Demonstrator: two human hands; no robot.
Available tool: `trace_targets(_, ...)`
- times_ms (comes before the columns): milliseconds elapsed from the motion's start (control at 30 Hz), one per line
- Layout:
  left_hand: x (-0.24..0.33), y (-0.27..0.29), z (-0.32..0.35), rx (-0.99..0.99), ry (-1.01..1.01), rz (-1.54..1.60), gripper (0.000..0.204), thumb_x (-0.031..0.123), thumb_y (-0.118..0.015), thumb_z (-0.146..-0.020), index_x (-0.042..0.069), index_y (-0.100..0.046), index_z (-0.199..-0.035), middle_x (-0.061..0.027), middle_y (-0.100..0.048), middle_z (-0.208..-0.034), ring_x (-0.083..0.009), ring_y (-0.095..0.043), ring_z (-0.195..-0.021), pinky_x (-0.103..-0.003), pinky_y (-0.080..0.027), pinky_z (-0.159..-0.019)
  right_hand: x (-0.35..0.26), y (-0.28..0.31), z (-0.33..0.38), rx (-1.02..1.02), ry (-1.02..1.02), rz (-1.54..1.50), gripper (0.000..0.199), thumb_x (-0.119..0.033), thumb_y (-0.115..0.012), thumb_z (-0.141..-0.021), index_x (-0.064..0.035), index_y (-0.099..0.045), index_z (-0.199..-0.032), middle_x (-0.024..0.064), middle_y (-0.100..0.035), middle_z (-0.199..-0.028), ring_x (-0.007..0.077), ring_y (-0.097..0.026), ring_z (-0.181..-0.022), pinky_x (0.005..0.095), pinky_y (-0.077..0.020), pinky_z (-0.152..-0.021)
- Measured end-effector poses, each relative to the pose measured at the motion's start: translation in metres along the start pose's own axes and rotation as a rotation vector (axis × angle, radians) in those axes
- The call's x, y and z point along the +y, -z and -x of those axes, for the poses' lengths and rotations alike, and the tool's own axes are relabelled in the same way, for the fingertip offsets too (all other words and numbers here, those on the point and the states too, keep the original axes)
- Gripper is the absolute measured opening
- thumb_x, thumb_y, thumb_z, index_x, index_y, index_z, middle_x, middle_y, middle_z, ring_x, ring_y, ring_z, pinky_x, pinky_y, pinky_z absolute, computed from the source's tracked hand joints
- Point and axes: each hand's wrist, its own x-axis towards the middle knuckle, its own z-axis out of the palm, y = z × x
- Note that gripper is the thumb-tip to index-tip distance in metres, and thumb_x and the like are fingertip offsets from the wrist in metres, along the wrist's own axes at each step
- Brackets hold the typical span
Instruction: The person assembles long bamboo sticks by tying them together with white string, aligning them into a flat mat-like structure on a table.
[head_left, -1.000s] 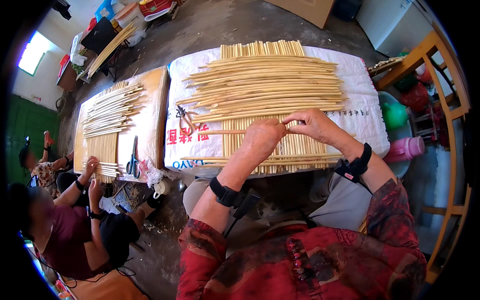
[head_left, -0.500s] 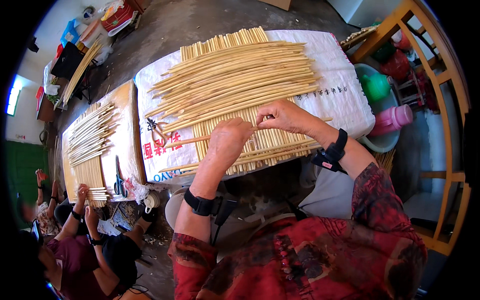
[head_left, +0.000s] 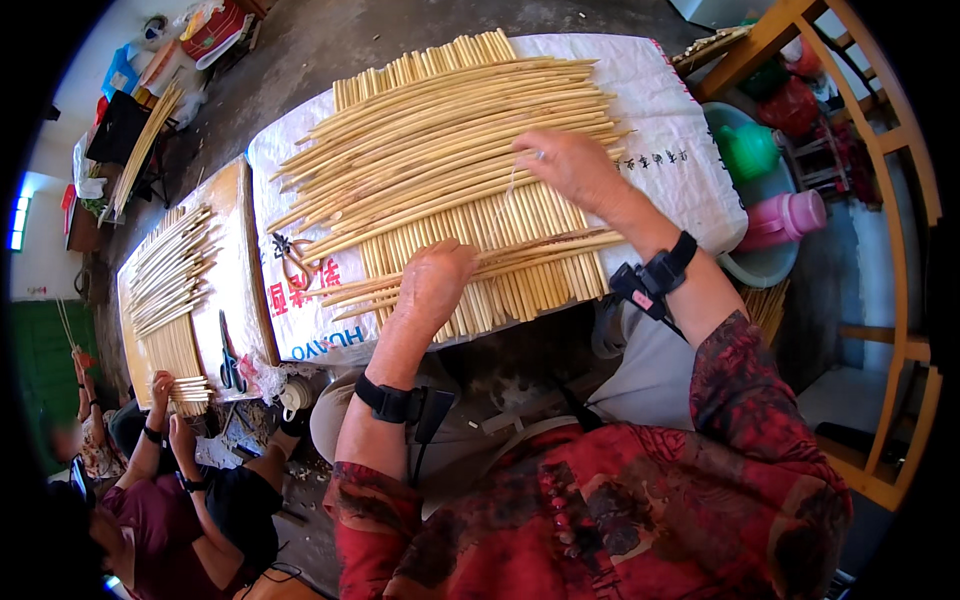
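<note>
A mat of pale peeled sticks [head_left: 470, 215] lies on the cloth-covered table in front of me, with long loose sticks [head_left: 450, 140] laid across its far part. Near the front edge, a few more long sticks [head_left: 540, 252] cross the mat. My left hand [head_left: 437, 283] is closed over these near sticks, its fingertips hidden behind the knuckles. Raised above the mat, my right hand [head_left: 578, 172] pinches a thin pale thread [head_left: 508, 200] that runs down toward the near sticks. A tool with brown looped handles [head_left: 295, 268] lies left of the mat.
At the left, a person works at another table [head_left: 238, 300] with a similar stick mat [head_left: 175, 265] and dark scissors [head_left: 230, 365]. A basin [head_left: 765, 265] holding a green jug [head_left: 748, 150] and a pink flask [head_left: 785, 220] stands right of my table, beside a wooden frame [head_left: 890, 140].
My right hand has moved up and away from my left, drawing out the thread. My left hand has come down with its stick onto the near sticks. The whole view has shifted slightly.
</note>
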Motion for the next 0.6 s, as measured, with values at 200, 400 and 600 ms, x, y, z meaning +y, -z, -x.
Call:
trace_targets(200, 0.002, -0.003, 0.000, 0.072, 0.026, 0.000, 0.009, 0.014, -0.060, -0.080, 0.005, -0.059, -0.077, -0.0122, -0.054, -0.076, -0.0321, -0.055, -0.078, -0.043, -0.045, -0.068, -0.013, -0.032, 0.017, -0.307, 0.117, -0.028, 0.028, -0.026, -0.061, -0.082, -0.0170, -0.063, -0.109, 0.0116, -0.066, -0.091, 0.0313, -0.063, -0.082, 0.0400, -0.0500, -0.071)
trace_targets(400, -0.003, -0.004, -0.005, 0.181, -0.038, -0.007, 0.008, 0.013, -0.061, -0.078, 0.006, -0.059, -0.076, -0.0098, -0.054, -0.074, -0.0298, -0.055, -0.078, -0.042, -0.044, -0.070, -0.009, -0.051, 0.020, -0.449, 0.162, -0.075, 0.024, -0.024, -0.061, -0.080, -0.0181, -0.066, -0.103, 0.0134, -0.066, -0.085, 0.0331, -0.063, -0.079, 0.0417, -0.0496, -0.068)
trace_targets(600, -0.006, -0.012, -0.007, 0.105, -0.041, -0.097, 0.007, 0.012, -0.060, -0.078, 0.007, -0.061, -0.084, -0.0086, -0.056, -0.075, -0.0293, -0.055, -0.078, -0.041, -0.041, -0.073, 0.005, -0.061, 0.009, -0.676, 0.094, -0.167, 0.026, -0.022, -0.061, -0.082, -0.0145, -0.064, -0.107, 0.0126, -0.066, -0.089, 0.0297, -0.063, -0.078, 0.0376, -0.0492, -0.071)
